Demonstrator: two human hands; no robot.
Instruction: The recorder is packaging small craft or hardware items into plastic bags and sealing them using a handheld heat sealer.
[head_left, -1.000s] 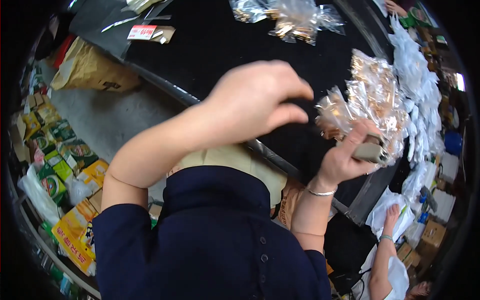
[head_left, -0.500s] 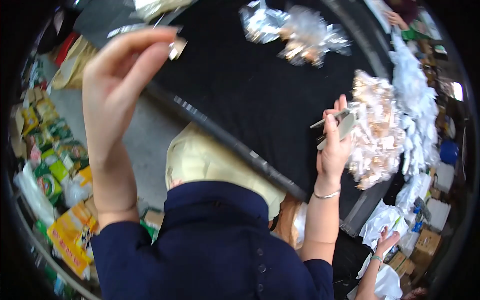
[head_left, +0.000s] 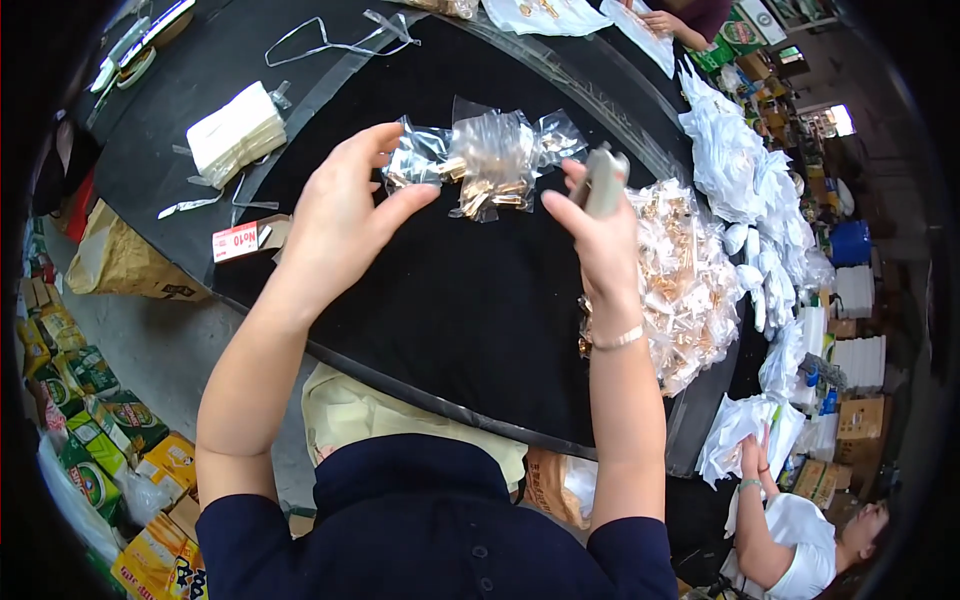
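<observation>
A cluster of small clear plastic bags (head_left: 492,165) with gold-coloured metal pieces lies on the black table, partly blurred. At its left side is my left hand (head_left: 345,200), thumb and fingers spread apart around the nearest bag; I cannot tell whether they touch it. To the right of the cluster, my right hand (head_left: 607,235) is closed on a small grey stapler (head_left: 601,183), blurred by motion. Just beyond my right wrist spreads a big heap of filled clear bags (head_left: 685,290). A small red and white staple box (head_left: 240,240) sits left of my left forearm.
A stack of white cards or bags (head_left: 236,135) lies at the far left. White plastic bags (head_left: 735,160) line the table's right side. Co-workers' hands (head_left: 660,22) show at the far edge, and another person (head_left: 790,530) sits lower right. Cartons and packages surround the table.
My left hand has come down and right, from near the staple box to the bag cluster. My right hand has moved up and left with the stapler. The whole view has shifted.
</observation>
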